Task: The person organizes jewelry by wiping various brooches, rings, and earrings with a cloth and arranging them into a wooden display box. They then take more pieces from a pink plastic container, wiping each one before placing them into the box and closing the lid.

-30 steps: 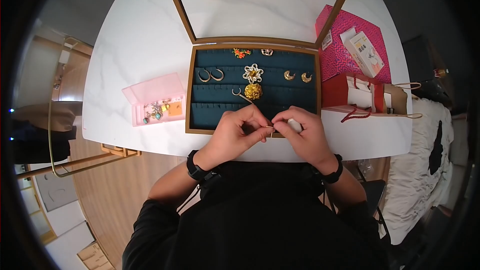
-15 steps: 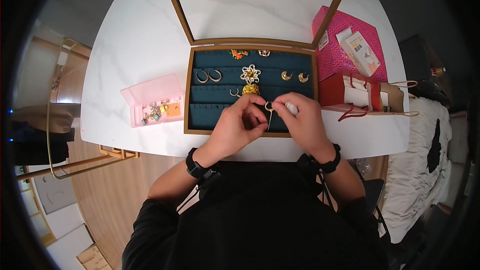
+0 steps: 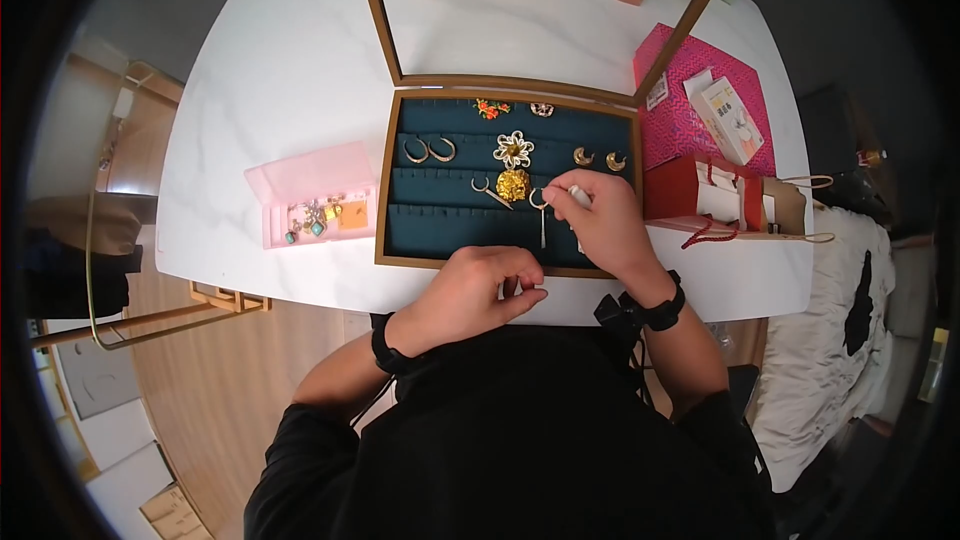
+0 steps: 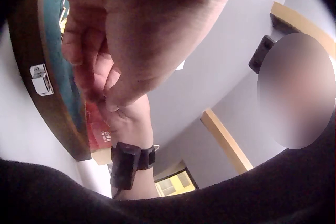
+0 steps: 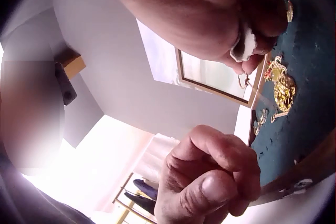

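Note:
My right hand [image 3: 605, 225] pinches a hoop earring with a long dangling bar [image 3: 543, 218] between thumb and index finger, over the teal-lined jewelry box [image 3: 388, 180]. A crumpled white cloth or tissue [image 5: 245, 46] is tucked in the same hand. Loosely curled and holding nothing, my left hand [image 3: 470, 290] is at the box's front edge. A similar hoop earring with a bar [image 3: 490, 192] sits in the third row, left of a gold textured brooch [image 3: 513, 186]. Above that brooch is a silver flower brooch [image 3: 513, 150].
Hoop earrings [image 3: 428, 148] and gold crescent earrings [image 3: 600, 159] fill other slots. The box's glass lid [image 3: 520, 88] stands raised behind. To the left is an open pink case [image 3: 310, 175] with jewelry; to the right are a red gift bag [image 3: 675, 195] and a small white box [image 3: 728, 120].
The left hand has let go of the earring and drawn back toward the front edge. My right hand has carried the earring slightly forward over the box, its bar hanging down.

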`<state>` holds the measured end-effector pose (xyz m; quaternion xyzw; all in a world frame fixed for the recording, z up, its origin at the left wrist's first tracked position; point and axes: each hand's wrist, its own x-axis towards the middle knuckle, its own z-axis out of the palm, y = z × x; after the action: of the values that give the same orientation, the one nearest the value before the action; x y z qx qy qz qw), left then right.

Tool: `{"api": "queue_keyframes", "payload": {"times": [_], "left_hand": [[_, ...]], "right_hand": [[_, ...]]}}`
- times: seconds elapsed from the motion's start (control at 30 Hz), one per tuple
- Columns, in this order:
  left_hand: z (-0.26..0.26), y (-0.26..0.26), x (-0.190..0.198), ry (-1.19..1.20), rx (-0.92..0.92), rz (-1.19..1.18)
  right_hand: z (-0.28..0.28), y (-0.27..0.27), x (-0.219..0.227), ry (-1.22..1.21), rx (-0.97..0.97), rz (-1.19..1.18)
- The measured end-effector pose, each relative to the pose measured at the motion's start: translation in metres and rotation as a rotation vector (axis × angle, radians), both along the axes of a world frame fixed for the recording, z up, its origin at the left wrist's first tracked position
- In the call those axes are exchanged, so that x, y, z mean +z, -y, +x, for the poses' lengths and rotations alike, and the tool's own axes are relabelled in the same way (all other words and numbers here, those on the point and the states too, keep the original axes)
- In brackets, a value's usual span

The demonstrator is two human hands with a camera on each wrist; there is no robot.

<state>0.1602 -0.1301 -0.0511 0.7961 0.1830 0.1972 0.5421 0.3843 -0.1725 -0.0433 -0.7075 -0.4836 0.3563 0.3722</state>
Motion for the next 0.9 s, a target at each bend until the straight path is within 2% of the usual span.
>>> {"api": "queue_keyframes", "payload": {"times": [0.17,0.23,0.47,0.53,0.67,0.73,0.9], "left_hand": [[-0.003,-0.004,-0.004,0.005,0.015,0.019],[-0.002,-0.004,-0.005,0.018,0.015,0.030],[-0.003,-0.002,-0.007,-0.024,0.018,0.017],[-0.003,-0.001,-0.007,-0.015,0.018,0.014],[-0.005,-0.001,-0.005,-0.032,0.011,0.017],[-0.006,-0.001,-0.005,-0.031,0.011,0.020],[-0.007,-0.001,-0.008,-0.036,0.013,0.008]], "right_hand": [[0.011,-0.005,-0.014,-0.036,-0.072,-0.076],[0.015,-0.009,-0.027,0.181,-0.080,0.041],[0.012,-0.014,-0.032,0.197,-0.124,0.003],[0.013,-0.015,-0.040,0.366,-0.116,0.147],[0.013,-0.016,-0.036,0.414,-0.102,0.173],[0.012,-0.018,-0.024,0.423,-0.057,-0.011],[0.013,-0.020,-0.024,0.458,-0.043,-0.034]]}}
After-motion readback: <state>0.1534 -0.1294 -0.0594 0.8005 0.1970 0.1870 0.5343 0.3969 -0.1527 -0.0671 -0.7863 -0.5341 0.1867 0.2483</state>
